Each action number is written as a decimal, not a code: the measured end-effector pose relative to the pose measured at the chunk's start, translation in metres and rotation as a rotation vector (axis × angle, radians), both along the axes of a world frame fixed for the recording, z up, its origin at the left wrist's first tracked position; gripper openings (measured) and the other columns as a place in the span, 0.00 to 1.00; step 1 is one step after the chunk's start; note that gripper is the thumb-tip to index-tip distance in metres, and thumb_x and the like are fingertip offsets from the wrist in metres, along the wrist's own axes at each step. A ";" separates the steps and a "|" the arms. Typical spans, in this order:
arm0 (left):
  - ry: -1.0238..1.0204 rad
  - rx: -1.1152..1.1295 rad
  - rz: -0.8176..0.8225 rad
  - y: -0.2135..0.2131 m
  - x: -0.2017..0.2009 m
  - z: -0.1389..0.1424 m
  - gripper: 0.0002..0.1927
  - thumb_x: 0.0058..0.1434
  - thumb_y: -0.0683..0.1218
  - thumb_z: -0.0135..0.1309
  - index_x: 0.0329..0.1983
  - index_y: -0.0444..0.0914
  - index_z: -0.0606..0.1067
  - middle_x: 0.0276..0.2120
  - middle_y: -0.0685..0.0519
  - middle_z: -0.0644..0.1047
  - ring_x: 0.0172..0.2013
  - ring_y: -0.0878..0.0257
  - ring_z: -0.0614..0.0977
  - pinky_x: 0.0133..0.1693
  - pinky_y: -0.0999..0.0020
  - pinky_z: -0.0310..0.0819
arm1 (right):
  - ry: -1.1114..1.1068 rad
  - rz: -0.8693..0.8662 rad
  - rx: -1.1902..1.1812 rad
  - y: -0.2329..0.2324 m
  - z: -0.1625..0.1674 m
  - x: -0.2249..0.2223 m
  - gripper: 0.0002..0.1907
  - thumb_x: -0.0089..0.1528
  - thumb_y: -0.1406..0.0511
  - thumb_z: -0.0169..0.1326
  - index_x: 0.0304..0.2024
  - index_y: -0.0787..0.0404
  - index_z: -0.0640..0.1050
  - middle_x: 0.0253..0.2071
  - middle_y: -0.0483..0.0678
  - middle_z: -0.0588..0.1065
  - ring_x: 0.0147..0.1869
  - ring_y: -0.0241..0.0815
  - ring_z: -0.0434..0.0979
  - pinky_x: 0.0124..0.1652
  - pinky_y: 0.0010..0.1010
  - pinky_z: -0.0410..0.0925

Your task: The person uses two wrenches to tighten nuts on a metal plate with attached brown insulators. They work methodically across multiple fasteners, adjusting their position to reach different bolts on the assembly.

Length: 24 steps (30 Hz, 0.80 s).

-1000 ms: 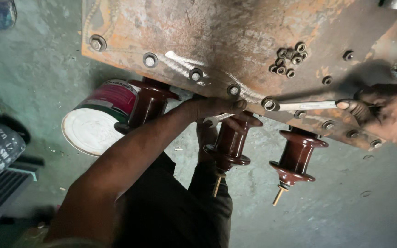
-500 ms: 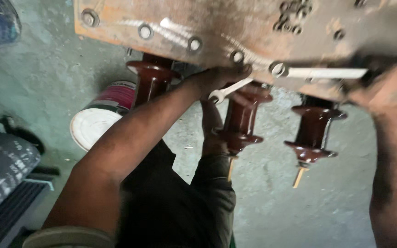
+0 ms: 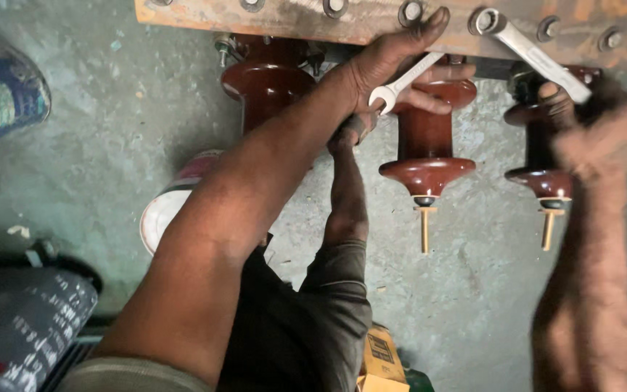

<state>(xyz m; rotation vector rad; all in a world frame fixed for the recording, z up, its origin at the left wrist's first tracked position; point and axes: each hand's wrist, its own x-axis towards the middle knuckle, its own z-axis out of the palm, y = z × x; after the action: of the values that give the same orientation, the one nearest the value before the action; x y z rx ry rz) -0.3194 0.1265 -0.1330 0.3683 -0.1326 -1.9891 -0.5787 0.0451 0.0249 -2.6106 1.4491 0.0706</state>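
A small spanner [image 3: 403, 83] lies slanted across the top of the middle brown insulator [image 3: 427, 141], just under the edge of the rusty steel plate [image 3: 306, 18], and the left hand [image 3: 393, 62] is closed around it, with one finger stretched up onto the plate beside a bolt head [image 3: 411, 11]. To the right, a longer spanner [image 3: 531, 52] has its ring end set over another bolt on the plate, and the right hand [image 3: 582, 109], blurred, is wrapped around its lower end in a closed grip. That hand sits in front of the right insulator [image 3: 542, 163], whose brass stud points down toward the floor, as does the stud of the middle one. A third insulator [image 3: 266, 83] hangs from the plate further left, partly behind the left forearm. Beneath the arm, dark trousers cover a leg above the grey concrete floor [image 3: 110, 131]. A round tin [image 3: 172, 207] with a white lid stands on the floor beside the forearm, and a yellow box [image 3: 382, 356] lies near the bottom edge.
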 end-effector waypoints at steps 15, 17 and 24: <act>0.030 -0.021 0.026 -0.018 -0.008 0.007 0.46 0.54 0.66 0.62 0.72 0.49 0.57 0.66 0.46 0.65 0.61 0.50 0.76 0.56 0.25 0.76 | -0.001 -0.527 -0.002 0.131 -0.026 0.028 0.16 0.73 0.55 0.43 0.53 0.57 0.74 0.41 0.65 0.78 0.47 0.72 0.76 0.46 0.58 0.66; 0.025 -0.007 0.031 -0.020 -0.011 0.002 0.47 0.53 0.65 0.61 0.72 0.49 0.56 0.66 0.48 0.65 0.60 0.50 0.76 0.55 0.27 0.77 | -0.044 -0.546 0.004 0.146 -0.025 0.043 0.18 0.72 0.55 0.44 0.58 0.58 0.71 0.43 0.66 0.78 0.48 0.74 0.76 0.45 0.59 0.66; 0.248 0.079 -0.095 -0.008 -0.026 -0.027 0.40 0.66 0.61 0.57 0.72 0.35 0.60 0.59 0.37 0.72 0.57 0.42 0.78 0.58 0.40 0.76 | -0.316 -0.636 0.197 0.169 -0.026 0.064 0.23 0.70 0.57 0.44 0.64 0.61 0.68 0.45 0.61 0.78 0.48 0.60 0.77 0.47 0.51 0.68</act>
<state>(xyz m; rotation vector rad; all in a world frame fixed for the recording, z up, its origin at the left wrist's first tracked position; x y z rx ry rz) -0.3455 0.1180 -0.1605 0.1654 0.0871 -2.1207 -0.5146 0.2140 -0.0009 -1.8051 1.9388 -0.2471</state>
